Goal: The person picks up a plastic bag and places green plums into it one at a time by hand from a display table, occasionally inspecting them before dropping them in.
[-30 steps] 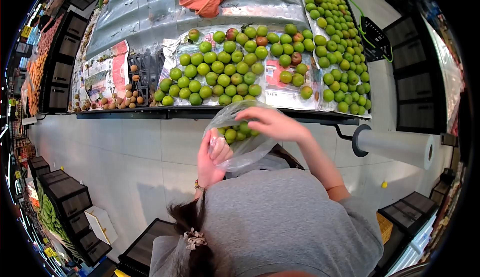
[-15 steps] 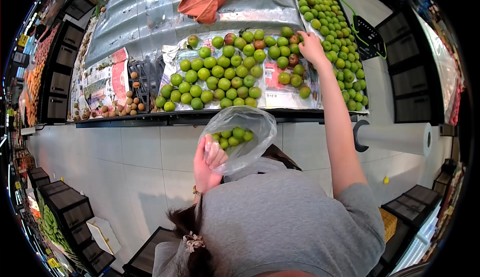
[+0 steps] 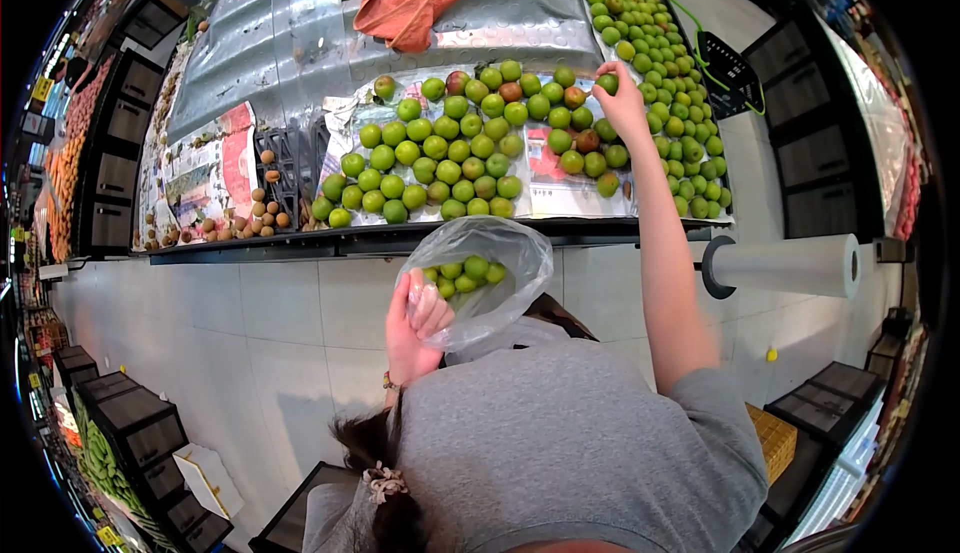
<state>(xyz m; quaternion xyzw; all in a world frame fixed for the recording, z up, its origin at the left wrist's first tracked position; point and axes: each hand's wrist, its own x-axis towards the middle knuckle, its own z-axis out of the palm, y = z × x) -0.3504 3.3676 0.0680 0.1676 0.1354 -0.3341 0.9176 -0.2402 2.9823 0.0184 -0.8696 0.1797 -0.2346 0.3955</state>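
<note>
One worktop (image 3: pixel 350 243) is seen across the top of the frame, with an orange cloth (image 3: pixel 400 8) draped on it at upper centre and a plastic roll (image 3: pixel 790 266) mounted at its right-hand end. At mid-frame, just below the front edge, the clear bag (image 3: pixel 500 311) is held with its mouth spread: thin, limp and likely slippery film, best gathered at the rim, since it may sag or stretch under its load. The left grip (image 3: pixel 425 311) is clamped on the left side of that rim. At upper right of centre, the right grip (image 3: pixel 624 108) is closed, thumb and fingers, around a green fruit (image 3: pixel 607 83); whether it has been lifted cannot be told. Such fruit is judged light, firm, smooth and apt to roll, easily bruised, and best taken across its widest part. By count, one worktop, one cloth, one roll, one bag and two grips are shown. Beyond these, roughly sixty loose fruits (image 3: pixel 445 126) are spread over newspaper, a far greater number is heaped along the right side, and about six or seven bagged fruits (image 3: pixel 475 267) can be made out; any lower ones are hidden.
</note>
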